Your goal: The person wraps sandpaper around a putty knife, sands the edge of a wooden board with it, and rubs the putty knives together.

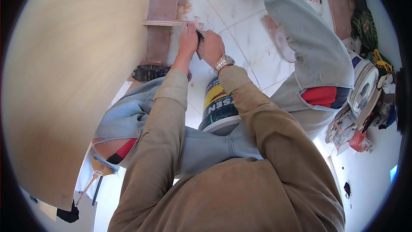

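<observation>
Your left hand pinches the stick, which looks light and stiff, best held by the board's edge, and your right hand grips a dark tool.

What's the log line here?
left hand: at narrow light-brown wooden strip | right hand: on slim black object, partly hidden | strip: across flat brown wooden board

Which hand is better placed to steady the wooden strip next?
Probably the left: the left hand is right at the wooden strip, while the right hand, slightly farther away, seems to grip the dark tool.
</observation>
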### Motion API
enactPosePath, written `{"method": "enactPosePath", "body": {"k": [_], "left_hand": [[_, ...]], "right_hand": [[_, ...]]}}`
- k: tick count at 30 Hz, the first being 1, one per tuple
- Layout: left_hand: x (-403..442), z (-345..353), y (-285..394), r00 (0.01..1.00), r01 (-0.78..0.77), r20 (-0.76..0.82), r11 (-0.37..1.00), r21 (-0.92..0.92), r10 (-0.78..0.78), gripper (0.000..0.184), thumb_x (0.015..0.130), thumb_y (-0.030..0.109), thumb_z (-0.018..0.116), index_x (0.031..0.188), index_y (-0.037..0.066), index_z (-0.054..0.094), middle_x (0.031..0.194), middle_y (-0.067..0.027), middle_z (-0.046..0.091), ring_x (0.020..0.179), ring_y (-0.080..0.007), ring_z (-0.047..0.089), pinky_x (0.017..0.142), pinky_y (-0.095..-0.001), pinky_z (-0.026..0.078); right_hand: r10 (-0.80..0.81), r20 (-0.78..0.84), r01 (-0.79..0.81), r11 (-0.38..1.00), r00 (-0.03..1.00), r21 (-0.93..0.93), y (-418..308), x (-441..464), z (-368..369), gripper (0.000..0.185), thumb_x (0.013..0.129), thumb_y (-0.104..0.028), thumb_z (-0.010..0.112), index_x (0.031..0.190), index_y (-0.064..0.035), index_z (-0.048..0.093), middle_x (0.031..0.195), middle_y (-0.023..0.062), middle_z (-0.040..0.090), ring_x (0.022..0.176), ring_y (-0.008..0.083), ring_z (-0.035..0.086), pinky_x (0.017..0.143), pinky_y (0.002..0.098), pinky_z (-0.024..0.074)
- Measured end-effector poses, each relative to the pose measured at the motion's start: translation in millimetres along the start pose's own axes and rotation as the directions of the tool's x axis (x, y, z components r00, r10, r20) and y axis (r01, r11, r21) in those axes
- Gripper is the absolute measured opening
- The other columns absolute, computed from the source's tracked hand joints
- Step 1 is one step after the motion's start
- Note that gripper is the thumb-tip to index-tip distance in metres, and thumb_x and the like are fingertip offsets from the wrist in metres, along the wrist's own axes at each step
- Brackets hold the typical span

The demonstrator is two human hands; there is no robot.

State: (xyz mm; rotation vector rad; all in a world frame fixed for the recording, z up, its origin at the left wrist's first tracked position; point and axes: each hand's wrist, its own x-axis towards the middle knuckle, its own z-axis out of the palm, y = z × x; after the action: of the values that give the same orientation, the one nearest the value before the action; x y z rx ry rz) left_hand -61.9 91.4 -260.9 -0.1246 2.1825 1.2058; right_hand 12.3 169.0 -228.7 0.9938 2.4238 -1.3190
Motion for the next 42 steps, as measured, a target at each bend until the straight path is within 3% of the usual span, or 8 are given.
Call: {"method": "enactPosePath", "body": {"k": [12,15,18,22,28,34,37,42], "left_hand": [[1,-8,-7,0.995,-0.008,0.102,0.995,-0.103,0.018,0.055,0.104,0.042,0.041,0.12,-0.007,0.06,0.118,-0.0298,0.065,0.113,-0.0418,0.06,0.098,-0.0456,0.043],[8,-4,-10,0.993,0.004,0.116,0.999,-0.042,0.001,0.057,0.106,0.043,0.044,0.128,-0.007,0.057,0.118,-0.0181,0.065,0.106,-0.0243,0.058,0.094,-0.0367,0.044],[-1,3,-1,0.993,-0.109,0.049,0.986,0.124,0.104,0.059,0.106,0.044,0.043,0.129,-0.009,0.055,0.118,-0.0172,0.065,0.106,-0.0236,0.059,0.094,-0.036,0.045],[4,-4,-4,0.99,0.038,0.142,0.991,-0.129,-0.019,0.057,0.106,0.043,0.044,0.127,-0.009,0.057,0.12,-0.0176,0.064,0.112,-0.0237,0.058,0.098,-0.0353,0.044],[21,-5,-23,0.99,-0.117,0.085,0.992,0.055,0.112,0.051,0.107,0.039,0.043,0.123,-0.005,0.061,0.115,-0.0139,0.065,0.105,-0.0196,0.058,0.092,-0.0348,0.046],[12,-6,-20,0.994,0.045,0.105,0.993,-0.113,-0.033,0.05,0.107,0.039,0.044,0.124,-0.005,0.061,0.116,-0.0145,0.065,0.105,-0.0205,0.057,0.093,-0.0353,0.045],[1,-5,-2,0.996,0.014,0.092,0.998,-0.069,-0.007,0.056,0.104,0.043,0.042,0.121,-0.007,0.06,0.118,-0.028,0.066,0.114,-0.0398,0.062,0.096,-0.0434,0.046],[6,-6,-15,0.991,-0.009,0.134,0.989,-0.15,0.029,0.054,0.104,0.042,0.043,0.12,-0.006,0.061,0.115,-0.025,0.066,0.11,-0.035,0.062,0.095,-0.0413,0.046]], "right_hand": [[0.011,-0.062,-0.01,1.0,0.998,0.016,0,9,-9,0.021,0.085,-0.011,0.062,0.101,-0.0034,0.072,0.094,0.0221,0.068,0.09,0.0421,0.066,0.08,0.0496,0.0533],[-0.051,-0.074,0.049,0.998,0.996,-0.037,-9,-8,-5,0.022,0.085,-0.012,0.062,0.103,-0.0047,0.073,0.094,0.0216,0.068,0.09,0.0416,0.066,0.08,0.0499,0.0533],[0.029,-0.045,-0.032,0.996,0.999,-0.08,12,8,-4,0.024,0.087,-0.012,0.061,0.106,-0.0059,0.073,0.094,0.0217,0.067,0.091,0.0414,0.066,0.081,0.0499,0.0532],[0.061,0.007,-0.061,0.998,0.998,-0.023,10,9,1,0.022,0.084,-0.012,0.063,0.103,-0.0081,0.074,0.099,0.0218,0.067,0.097,0.0411,0.066,0.084,0.0494,0.054],[-0.011,-0.016,0.01,0.998,1.0,-0.059,2,-4,-6,0.022,0.086,-0.013,0.061,0.102,-0.0046,0.073,0.098,0.0211,0.066,0.094,0.0413,0.065,0.082,0.0509,0.0536],[-0.041,-0.052,0.04,0.999,0.998,-0.003,-5,-3,0,0.022,0.082,-0.01,0.064,0.1,-0.0021,0.071,0.098,0.0175,0.065,0.1,0.0385,0.061,0.086,0.048,0.0529],[-0.04,-0.058,0.039,0.999,0.998,-0.023,-8,-9,3,0.022,0.081,-0.01,0.064,0.101,-0.0018,0.07,0.098,0.0172,0.065,0.101,0.0382,0.061,0.086,0.0483,0.0529],[-0.018,-0.057,0.018,1.0,0.998,-0.001,-5,-1,4,0.022,0.081,-0.01,0.064,0.101,-0.0025,0.07,0.099,0.0171,0.065,0.101,0.0375,0.061,0.086,0.0484,0.053]]}}
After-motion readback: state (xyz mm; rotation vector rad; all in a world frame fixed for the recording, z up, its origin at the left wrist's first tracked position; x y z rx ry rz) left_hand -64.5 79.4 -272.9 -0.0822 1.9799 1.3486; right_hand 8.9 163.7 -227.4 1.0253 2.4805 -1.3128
